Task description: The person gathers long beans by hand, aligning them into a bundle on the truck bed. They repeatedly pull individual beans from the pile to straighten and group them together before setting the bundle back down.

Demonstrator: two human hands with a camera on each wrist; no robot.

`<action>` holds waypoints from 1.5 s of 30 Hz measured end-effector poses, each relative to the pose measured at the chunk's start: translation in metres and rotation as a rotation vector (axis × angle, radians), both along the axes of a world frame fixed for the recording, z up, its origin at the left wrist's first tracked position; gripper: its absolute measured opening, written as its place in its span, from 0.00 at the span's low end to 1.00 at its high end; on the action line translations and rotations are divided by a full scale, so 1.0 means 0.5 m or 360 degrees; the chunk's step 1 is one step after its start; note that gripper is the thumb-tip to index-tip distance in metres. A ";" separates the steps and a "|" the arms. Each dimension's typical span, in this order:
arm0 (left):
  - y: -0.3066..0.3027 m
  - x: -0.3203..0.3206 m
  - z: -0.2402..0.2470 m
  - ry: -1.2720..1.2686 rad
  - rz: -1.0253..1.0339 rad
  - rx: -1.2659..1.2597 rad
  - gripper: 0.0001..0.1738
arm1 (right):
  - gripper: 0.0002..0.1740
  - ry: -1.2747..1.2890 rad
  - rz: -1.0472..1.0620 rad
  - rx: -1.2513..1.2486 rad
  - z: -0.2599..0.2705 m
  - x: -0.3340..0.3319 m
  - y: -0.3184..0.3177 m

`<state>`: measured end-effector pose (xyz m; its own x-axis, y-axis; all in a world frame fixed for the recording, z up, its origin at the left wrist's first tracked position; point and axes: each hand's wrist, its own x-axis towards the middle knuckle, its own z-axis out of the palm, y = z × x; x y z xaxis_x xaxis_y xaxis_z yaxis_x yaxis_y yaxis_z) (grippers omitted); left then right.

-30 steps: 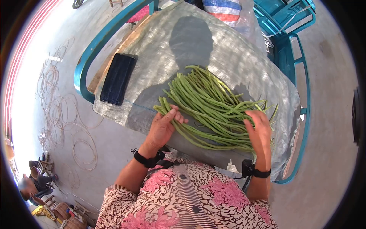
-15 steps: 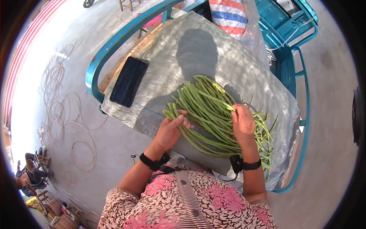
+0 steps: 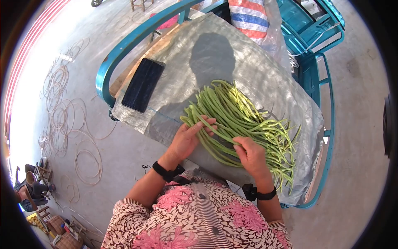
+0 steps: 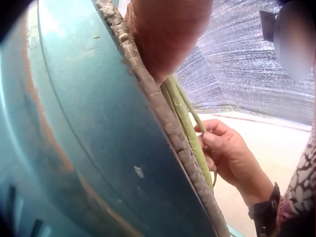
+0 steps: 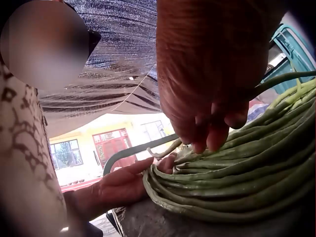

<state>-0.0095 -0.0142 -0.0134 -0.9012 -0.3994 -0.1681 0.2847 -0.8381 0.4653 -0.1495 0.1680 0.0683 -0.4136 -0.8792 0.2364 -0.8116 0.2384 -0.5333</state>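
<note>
Beans (image 3: pixel 226 110) green – rail (image 3: pixel 103 79) teal – bag (image 3: pixel 248 18) striped red, white, blue

Floral blouse (image 3: pixel 188 218) and black wrist straps

Across the bottom of the head view, the blouse carries small cream, leaf-like shapes over dark brown, with large shaggy pink flowers (image 3: pixel 248 216) printed on top. A finely striped front band (image 3: pixel 206 213) runs down the middle, set with dark round buttons (image 3: pixel 215 230). The short sleeves end in matching striped cuffs (image 3: pixel 129 202). Each wrist wears a wide black strap, the left one (image 3: pixel 165 171) at lower centre-left, the right one (image 3: pixel 267 194) at lower centre-right, the latter bearing a boxy black camera (image 3: pixel 248 191).
</note>
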 end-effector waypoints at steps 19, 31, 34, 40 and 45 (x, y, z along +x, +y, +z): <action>0.000 -0.005 -0.005 -0.0064 -0.0029 0.0007 0.09 | 0.11 0.0410 -0.0512 0.0110 -0.057 -0.102 -0.064; 0.000 -0.003 -0.034 -0.0035 -0.0064 -0.0001 0.09 | 0.11 -0.0504 -0.0653 -0.1099 0.049 -0.159 -0.060; 0.000 -0.003 -0.022 -0.0007 -0.0050 0.0031 0.09 | 0.14 -0.0341 -0.0713 -0.1609 0.165 -0.157 -0.079; 0.000 -0.002 -0.021 -0.0025 -0.0022 0.0051 0.08 | 0.10 0.0035 -0.0548 -0.0915 0.206 -0.122 -0.037; -0.003 -0.002 -0.027 0.0020 -0.0044 0.0083 0.11 | 0.10 0.0189 -0.0040 -0.0136 0.032 -0.024 -0.033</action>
